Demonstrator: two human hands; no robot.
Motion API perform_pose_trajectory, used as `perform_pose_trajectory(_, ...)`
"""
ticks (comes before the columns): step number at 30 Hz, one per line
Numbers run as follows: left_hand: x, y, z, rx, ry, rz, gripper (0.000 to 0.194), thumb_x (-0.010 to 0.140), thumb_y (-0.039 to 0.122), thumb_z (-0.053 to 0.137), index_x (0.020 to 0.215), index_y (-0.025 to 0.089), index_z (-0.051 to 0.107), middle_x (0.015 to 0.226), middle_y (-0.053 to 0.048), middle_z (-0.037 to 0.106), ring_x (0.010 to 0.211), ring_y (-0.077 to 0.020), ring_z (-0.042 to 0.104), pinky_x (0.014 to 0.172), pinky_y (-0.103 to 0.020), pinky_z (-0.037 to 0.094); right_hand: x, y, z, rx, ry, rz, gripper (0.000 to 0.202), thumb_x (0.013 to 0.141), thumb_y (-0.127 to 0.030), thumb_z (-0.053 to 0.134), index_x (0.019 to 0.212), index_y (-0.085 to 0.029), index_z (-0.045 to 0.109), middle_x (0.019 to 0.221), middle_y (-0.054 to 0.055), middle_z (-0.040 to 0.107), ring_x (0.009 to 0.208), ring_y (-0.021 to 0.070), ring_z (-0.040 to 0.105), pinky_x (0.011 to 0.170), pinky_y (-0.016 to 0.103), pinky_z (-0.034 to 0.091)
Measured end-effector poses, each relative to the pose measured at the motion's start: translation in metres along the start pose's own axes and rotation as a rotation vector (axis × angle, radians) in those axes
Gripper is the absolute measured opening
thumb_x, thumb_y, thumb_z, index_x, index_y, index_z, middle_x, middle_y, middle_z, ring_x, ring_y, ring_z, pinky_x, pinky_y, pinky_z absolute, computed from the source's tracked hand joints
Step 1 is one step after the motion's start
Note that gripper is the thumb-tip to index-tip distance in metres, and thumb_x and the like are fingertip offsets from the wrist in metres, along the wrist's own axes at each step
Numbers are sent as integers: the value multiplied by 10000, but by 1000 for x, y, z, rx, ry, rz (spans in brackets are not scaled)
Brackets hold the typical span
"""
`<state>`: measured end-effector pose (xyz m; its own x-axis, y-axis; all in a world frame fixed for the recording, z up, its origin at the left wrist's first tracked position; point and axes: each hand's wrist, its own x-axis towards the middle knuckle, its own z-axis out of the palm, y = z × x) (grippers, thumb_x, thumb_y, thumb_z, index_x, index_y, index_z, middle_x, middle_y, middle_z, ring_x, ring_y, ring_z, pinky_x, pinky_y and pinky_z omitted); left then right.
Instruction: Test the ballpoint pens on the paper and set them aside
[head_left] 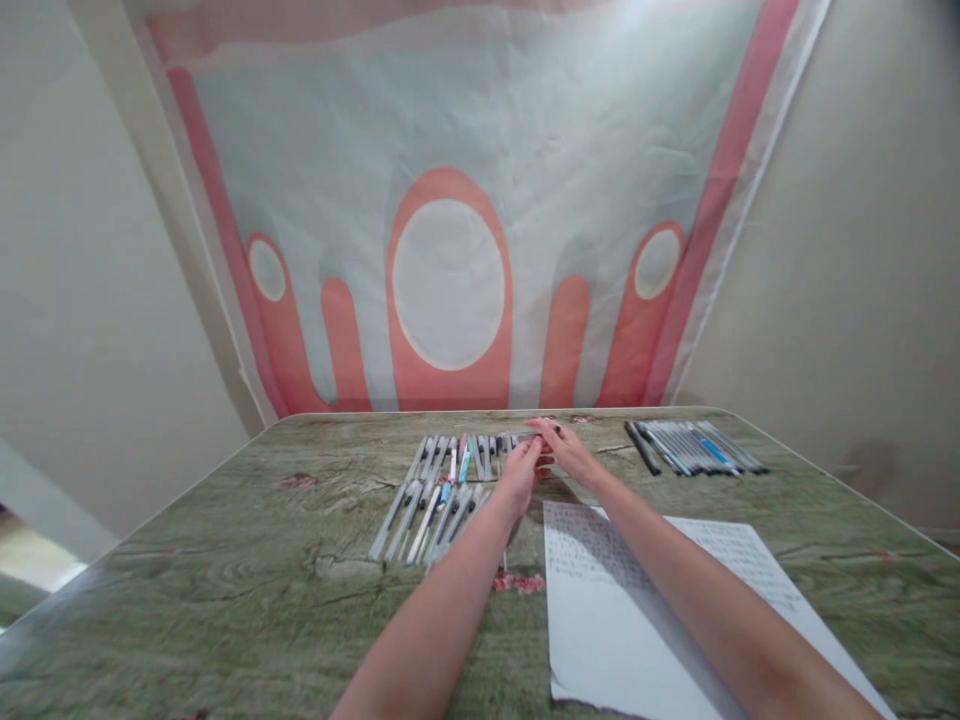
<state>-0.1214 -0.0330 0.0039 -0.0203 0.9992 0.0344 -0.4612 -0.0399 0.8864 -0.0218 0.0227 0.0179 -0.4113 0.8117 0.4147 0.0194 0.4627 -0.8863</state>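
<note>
My left hand (519,478) and my right hand (568,453) meet at the right end of the back row of pens. Their fingers are closed around a slim pen (557,429), whose dark end shows by my right fingers. Much of this pen is hidden by the hands. Beside my left hand lie two rows of pens, the back row (415,460) and the front row (390,522). Most are clear or grey, with several white, pink and light blue ones among them. My left hand and forearm cover the right part of these rows.
An open notebook (592,640) with handwriting lies under my right forearm. Farther right is another group of pens (679,447) side by side, one bright blue, with black ones at its left. The wood-patterned table (247,560) ends at a printed wall hanging (465,110).
</note>
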Motion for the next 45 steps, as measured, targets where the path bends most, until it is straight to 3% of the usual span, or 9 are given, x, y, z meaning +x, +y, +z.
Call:
perform_pose_trajectory(2,-8,0,5,188,-147,15,348,629,413,657,837,140,598,836,-69,624,705,-126,555,624,-225,400,3,-5,-8,36,131,13,491,809,-557,317,952,-174,590,752,51,596,671,142,553,599,258,462)
perform_pose_trajectory(7,-33,0,22,694,-718,9,405,512,363,737,860,178,644,897,-83,626,849,-210,551,802,-304,389,12,-16,-37,91,383,-38,442,751,-553,437,923,-160,542,695,25,574,594,113,527,532,227,439)
perform_pose_trajectory(11,-40,2,30,1135,-885,112,629,460,465,734,1027,234,588,1107,-50,555,1065,-259,459,944,-361,292,14,-18,-61,50,643,-9,314,657,-443,603,807,-185,506,546,-58,470,445,72,423,425,188,363)
perform_pose_trajectory(14,-39,4,29,1334,-905,191,735,468,546,697,1120,252,526,1214,-43,478,1141,-265,386,978,-372,248,1,-16,-75,211,626,96,233,671,-358,586,827,-205,507,514,-69,469,422,76,418,405,189,351)
perform_pose_trajectory(18,-34,5,23,1409,-887,224,771,466,578,682,1148,267,500,1253,-36,442,1158,-258,358,979,-361,247,-45,-10,-87,407,334,343,212,724,-328,506,848,-173,579,684,32,612,594,128,551,520,237,438)
perform_pose_trajectory(20,-32,4,20,1419,-866,220,777,460,581,684,1150,277,496,1257,-35,438,1152,-254,363,978,-361,243,-76,-8,-89,395,259,452,222,729,-338,512,846,-167,591,735,61,629,644,150,567,564,263,448)
perform_pose_trajectory(27,-26,1,14,1439,-783,206,782,449,605,674,1136,274,505,1253,-31,441,1165,-258,349,987,-362,219,-156,-21,-94,-9,274,368,191,736,-369,539,704,-186,498,553,-37,486,513,96,438,512,223,352)
perform_pose_trajectory(35,-23,-2,10,1409,-763,191,765,466,584,680,1147,289,495,1260,-30,433,1182,-249,330,996,-369,196,-172,-24,-92,-448,183,278,188,755,-328,471,623,-194,453,563,-27,495,555,120,458,544,240,349)
perform_pose_trajectory(45,-23,-3,10,1402,-767,190,761,471,598,668,1147,294,496,1264,-23,425,1189,-247,321,998,-360,199,-174,-24,-91,-545,151,221,186,772,-320,450,636,-194,440,572,-28,472,551,119,442,523,238,334)
